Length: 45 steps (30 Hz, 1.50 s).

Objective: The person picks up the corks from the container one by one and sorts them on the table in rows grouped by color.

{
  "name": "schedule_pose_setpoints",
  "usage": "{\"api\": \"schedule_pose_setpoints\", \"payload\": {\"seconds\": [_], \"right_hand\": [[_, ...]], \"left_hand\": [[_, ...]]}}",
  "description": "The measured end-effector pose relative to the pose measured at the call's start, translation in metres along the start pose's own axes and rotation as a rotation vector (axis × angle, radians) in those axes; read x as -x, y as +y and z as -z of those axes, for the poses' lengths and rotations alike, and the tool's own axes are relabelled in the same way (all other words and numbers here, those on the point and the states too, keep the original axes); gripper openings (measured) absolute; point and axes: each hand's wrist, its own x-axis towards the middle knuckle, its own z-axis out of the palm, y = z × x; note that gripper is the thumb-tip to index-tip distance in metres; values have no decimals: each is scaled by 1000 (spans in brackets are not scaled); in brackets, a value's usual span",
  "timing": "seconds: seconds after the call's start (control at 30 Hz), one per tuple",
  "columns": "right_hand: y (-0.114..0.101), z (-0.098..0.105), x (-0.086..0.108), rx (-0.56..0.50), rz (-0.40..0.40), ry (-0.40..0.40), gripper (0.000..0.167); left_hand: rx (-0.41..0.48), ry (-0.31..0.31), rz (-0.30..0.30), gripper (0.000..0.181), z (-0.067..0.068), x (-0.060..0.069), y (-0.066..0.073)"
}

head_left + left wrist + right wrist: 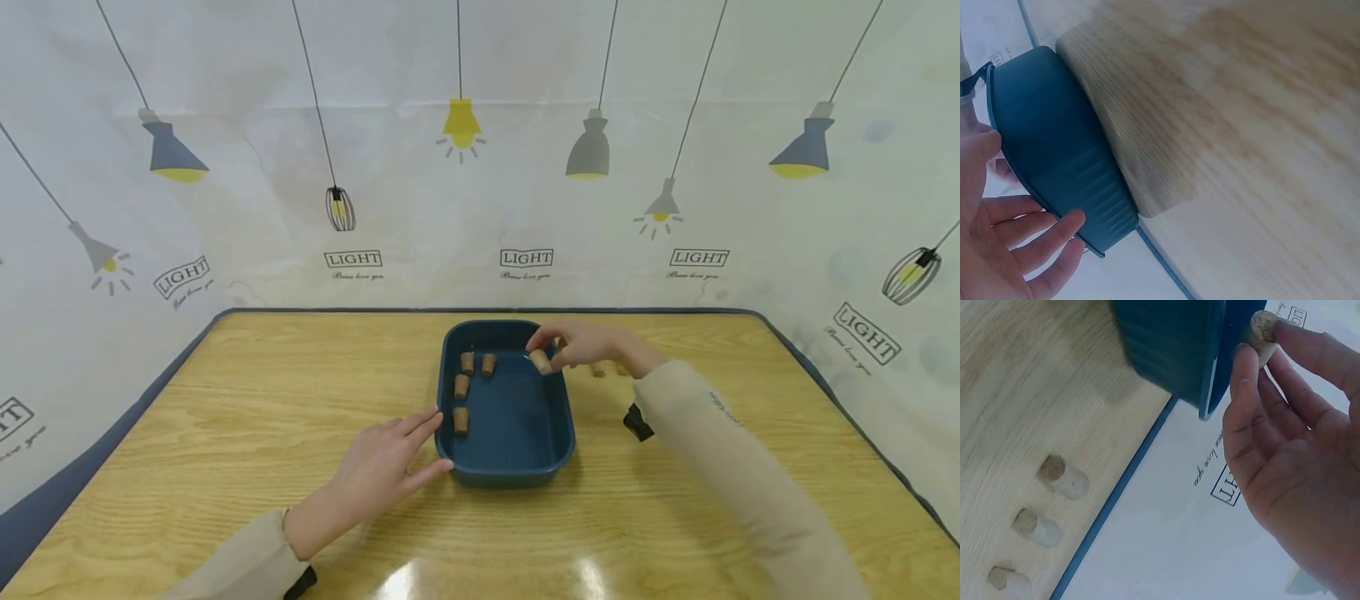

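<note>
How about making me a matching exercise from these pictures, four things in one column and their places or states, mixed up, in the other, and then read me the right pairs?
Column one:
1. Left hand
2. Right hand
3. Tray
4. Row of three corks in the right wrist view

Column two:
A. Pinches a single cork
B. On the wooden table
C. At the left rim, fingers extended
D. Blue, with four corks inside

Right pairs: 1-C, 2-A, 3-D, 4-B.

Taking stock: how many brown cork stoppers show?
8: four stoppers in the blue rectangular tray, one in the right hand, three on the wood-grain table; more may be hidden.
</note>
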Motion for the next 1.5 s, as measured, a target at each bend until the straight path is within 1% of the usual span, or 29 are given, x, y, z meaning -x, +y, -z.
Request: {"api": "schedule_pose_setpoints", "payload": {"seconds": [0.17,0.33,0.5,0.7,0.9,1.0,1.1,1.33,1.5], "right_hand": [[11,7,13,-7,39,53,42],[26,13,26,-5,71,109,43],[42,18,40,-9,53,160,41],[60,19,56,-59,25,181,40],[79,20,71,-75,-8,202,43],[89,20,79,-63,-39,228,43],[97,21,87,-34,-49,260,43],[116,19,101,26,0,339,41],[125,18,110,85,-19,386,40]], "left_hand": [[5,9,-7,59,1,0,0],[1,-1,0,59,0,0,1],[2,-5,6,59,0,0,0],[-5,-12,11,60,0,-1,0],[-7,-12,5,61,0,-1,0],[-8,-2,-4,61,-1,-1,0],[-10,4,-8,60,-1,-1,0],[-17,-2,-5,60,0,-1,0],[-15,-4,-2,60,0,-1,0]]}}
